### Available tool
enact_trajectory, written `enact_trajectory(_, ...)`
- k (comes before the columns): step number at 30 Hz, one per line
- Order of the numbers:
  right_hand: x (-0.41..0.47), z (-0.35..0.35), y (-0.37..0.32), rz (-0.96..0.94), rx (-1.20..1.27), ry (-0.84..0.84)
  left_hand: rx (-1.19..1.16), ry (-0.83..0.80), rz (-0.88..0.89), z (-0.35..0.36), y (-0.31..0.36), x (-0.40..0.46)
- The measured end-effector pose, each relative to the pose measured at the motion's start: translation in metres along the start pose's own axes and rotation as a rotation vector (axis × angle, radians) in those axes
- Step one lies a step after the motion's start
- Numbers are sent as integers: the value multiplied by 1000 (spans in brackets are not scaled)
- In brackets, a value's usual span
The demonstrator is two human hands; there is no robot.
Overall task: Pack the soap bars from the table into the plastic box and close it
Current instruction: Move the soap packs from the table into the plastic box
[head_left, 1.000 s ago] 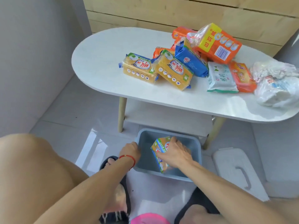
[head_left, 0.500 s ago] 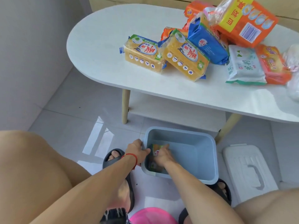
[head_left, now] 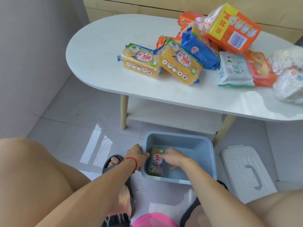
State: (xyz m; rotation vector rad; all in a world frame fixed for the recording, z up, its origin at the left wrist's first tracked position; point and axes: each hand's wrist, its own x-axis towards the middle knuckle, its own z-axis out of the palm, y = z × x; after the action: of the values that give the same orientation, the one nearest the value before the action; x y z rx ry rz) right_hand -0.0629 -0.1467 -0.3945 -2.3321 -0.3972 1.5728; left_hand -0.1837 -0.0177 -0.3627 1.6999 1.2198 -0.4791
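Nearest the camera, bare knees frame the view, and a pink object (head_left: 155, 220) sits at the bottom edge between two feet in dark slippers (head_left: 114, 163). Just beyond them the blue plastic box (head_left: 203, 141) stands open on the grey tiled floor. The left hand (head_left: 135, 155), a red string at its wrist, grips the box's left rim. The right hand (head_left: 173, 157) reaches inside, fingers curled down onto a yellow soap bar (head_left: 155, 161) that lies against the left wall — whether it is pinched or only pressed is hard to tell. The rest of the box floor, to the right of that bar, is bare.

The white lid (head_left: 246, 169) lies flat on the floor just right of the box, handle up, apart from it.

Further off stands the white oval table (head_left: 101, 51), its near edge overhanging the far side of the box. Its left half is open surface. Two yellow soap bars (head_left: 178, 63) lie side by side near the middle, touching. Behind them a blue pack (head_left: 200, 49) and an orange box (head_left: 232, 28) are piled, with a pale green pack (head_left: 234, 71) and an orange pack (head_left: 260, 68) near the front edge — and white plastic bags (head_left: 288, 79) at the far right.
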Motion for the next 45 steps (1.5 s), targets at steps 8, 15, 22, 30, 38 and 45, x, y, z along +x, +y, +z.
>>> enact_trajectory(8, -156, -58, -51, -480, -181, 238, 250, 155, 164, 4, 15, 1)
enact_trajectory(15, -242, -195, -102, -873, 49, 1504, 105, 139, 191, 11, 22, 6)
enact_trajectory(22, -172, -278, -126, -395, -506, 1195, 208, 193, 289, 5, 27, -7)
enact_trajectory(30, -176, -264, -119, -474, -486, 1583, -349, 256, 687, -31, 98, -82)
enact_trajectory(38, -258, -177, -46, -968, 149, 893, -762, -159, 669, -52, 119, -126)
enact_trajectory(45, -212, -92, 1, -584, 190, 314, -588, -216, 435, -29, 85, -95)
